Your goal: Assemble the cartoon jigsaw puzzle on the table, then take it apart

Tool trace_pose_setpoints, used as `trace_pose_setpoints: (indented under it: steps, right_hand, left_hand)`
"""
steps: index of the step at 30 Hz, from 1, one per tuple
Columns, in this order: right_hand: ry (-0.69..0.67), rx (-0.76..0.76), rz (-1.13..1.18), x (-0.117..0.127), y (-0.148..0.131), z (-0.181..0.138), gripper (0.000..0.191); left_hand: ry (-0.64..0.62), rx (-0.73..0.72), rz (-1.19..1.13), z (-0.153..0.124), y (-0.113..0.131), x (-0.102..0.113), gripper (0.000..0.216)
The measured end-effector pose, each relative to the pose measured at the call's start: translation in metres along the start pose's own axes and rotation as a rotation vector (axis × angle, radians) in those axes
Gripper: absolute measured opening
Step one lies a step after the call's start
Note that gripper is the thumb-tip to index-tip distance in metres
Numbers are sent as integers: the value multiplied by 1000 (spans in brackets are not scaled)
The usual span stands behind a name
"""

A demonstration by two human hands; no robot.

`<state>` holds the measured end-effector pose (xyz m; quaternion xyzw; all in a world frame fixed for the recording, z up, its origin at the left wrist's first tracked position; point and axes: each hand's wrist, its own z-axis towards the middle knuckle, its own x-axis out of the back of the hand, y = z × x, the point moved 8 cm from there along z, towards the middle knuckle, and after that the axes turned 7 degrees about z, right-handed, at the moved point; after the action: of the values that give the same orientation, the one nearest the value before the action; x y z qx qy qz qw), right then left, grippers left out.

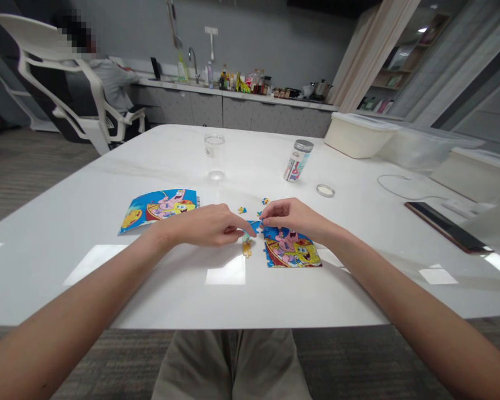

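From the head camera, you have both hands over the white table (170, 300), working at a jigsaw. Your left hand (216, 225) stretches its index finger down to a small joined section (252, 226) left of the main puzzle part (294, 250); its other fingers are curled in, and you cannot tell whether they hold anything. Your right hand (289, 215) has thumb and index finger brought close together at the upper left corner of the main part — whether a piece is pinched there, you cannot tell. The main part lies flat, partly under your right hand, with knobbed edges facing left.

A yellowish piece (247, 250) sits just below your left fingertip, and loose pieces (242, 210) lie beyond your hands. Left of them is the picture sheet (160, 206), its near edge behind your left forearm. Farther back stand a clear jar (215, 158) and a silver-topped canister (299, 161), tilted in view — a round lid (325, 190) lies near it. A dark phone (445, 226) rests off to the right.
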<state>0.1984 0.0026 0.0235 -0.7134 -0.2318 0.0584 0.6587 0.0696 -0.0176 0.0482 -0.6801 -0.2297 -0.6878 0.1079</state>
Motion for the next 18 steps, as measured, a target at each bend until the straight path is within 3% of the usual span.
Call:
trace_pose_setpoints:
  steps: [18]
  right_hand:
    - [26, 81, -239, -4, 3, 3, 6]
  left_hand:
    - [-56, 49, 38, 0, 0, -4, 40]
